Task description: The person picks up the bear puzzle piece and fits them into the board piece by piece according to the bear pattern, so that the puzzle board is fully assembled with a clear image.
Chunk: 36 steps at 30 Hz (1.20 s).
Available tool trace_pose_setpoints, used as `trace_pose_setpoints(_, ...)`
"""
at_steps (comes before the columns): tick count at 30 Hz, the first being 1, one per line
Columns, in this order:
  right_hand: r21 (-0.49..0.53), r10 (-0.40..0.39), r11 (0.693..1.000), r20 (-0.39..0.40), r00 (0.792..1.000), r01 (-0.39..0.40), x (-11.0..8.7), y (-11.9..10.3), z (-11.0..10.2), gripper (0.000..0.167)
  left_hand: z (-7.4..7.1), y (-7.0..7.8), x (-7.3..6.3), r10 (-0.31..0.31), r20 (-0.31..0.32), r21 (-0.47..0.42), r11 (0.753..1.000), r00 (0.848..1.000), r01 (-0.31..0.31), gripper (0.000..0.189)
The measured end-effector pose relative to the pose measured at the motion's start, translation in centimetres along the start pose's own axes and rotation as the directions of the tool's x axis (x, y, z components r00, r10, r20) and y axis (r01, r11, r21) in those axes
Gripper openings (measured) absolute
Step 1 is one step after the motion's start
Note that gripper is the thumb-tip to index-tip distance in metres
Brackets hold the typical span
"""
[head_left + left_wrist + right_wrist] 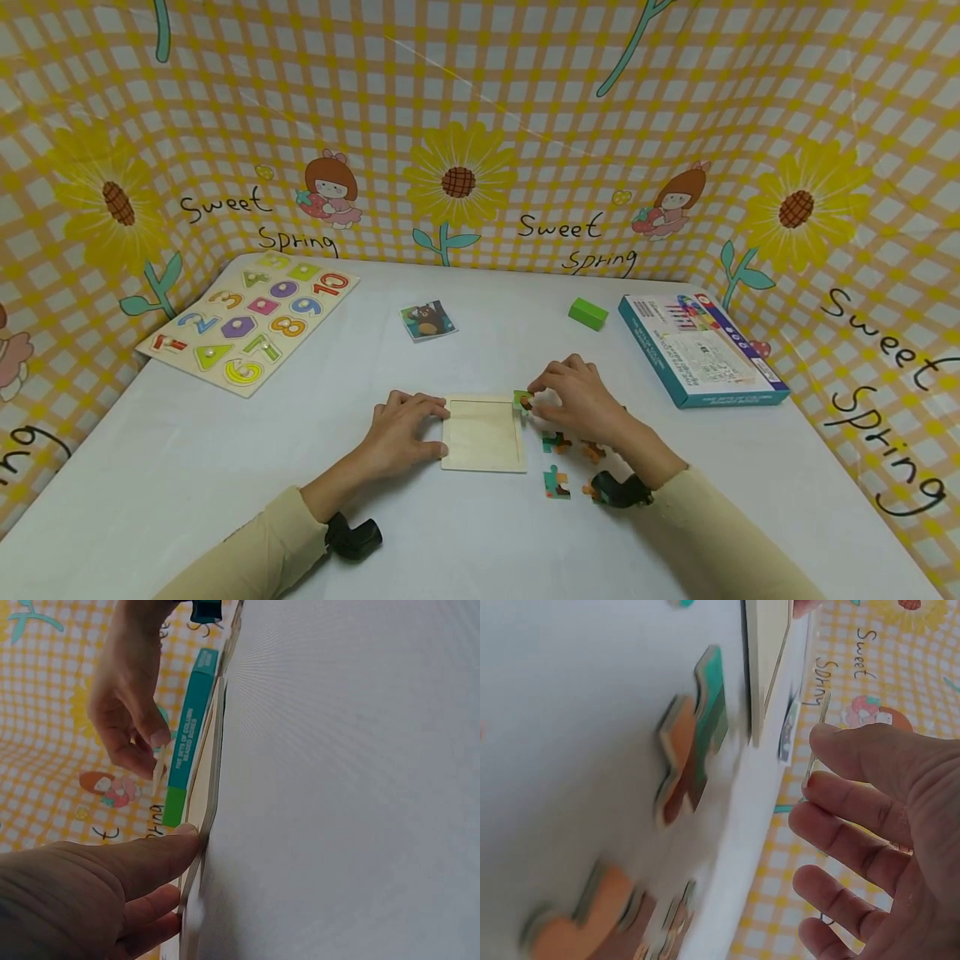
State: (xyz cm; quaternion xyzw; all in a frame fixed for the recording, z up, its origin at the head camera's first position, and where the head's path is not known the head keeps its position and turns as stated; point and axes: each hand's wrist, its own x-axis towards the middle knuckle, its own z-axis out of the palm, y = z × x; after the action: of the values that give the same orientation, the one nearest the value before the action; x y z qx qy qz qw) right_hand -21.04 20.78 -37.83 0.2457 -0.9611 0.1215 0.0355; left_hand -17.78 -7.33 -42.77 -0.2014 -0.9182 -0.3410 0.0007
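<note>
A square wooden puzzle tray [483, 435] with a raised rim lies bare on the table. At its left edge, my left hand [405, 433] rests with thumb and fingertips touching the rim; the left wrist view shows the thumb [161, 855] against that edge. My right hand [581, 400] pinches a green and brown jigsaw piece [521, 401] between thumb and index finger, over the tray's upper right corner. In the right wrist view the piece [817, 742] shows edge-on. Below that hand lie several loose pieces, among them a teal and orange one [557, 482].
Behind the tray are a small bear picture [427, 321] and a green block [588, 313]. A number and shape board [251, 325] lies at the left, a flat teal-edged box [701, 350] at the right. A checked cloth [480, 100] hangs behind the table.
</note>
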Motion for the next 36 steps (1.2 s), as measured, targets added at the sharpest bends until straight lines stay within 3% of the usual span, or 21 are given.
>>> trace_pose_setpoints(21,-0.027,-0.086,0.996,0.034,0.996,0.086,2.7,-4.3,1.1,0.021,0.0,-0.1,0.1,-0.006,0.000,0.002,1.000,1.000,0.006,0.034)
trace_pose_setpoints(28,-0.009,-0.147,0.989,0.036,0.988,0.148,3.3,-5.1,1.8,0.019,-0.1,-0.1,0.0,0.003,0.006,0.002,1.000,1.000,-0.003,0.033)
trace_pose_setpoints(36,-0.060,-0.180,0.981,0.040,0.983,0.182,4.0,-5.6,2.5,0.017,0.0,-0.1,0.0,0.001,0.005,0.004,1.000,1.000,-0.001,0.031)
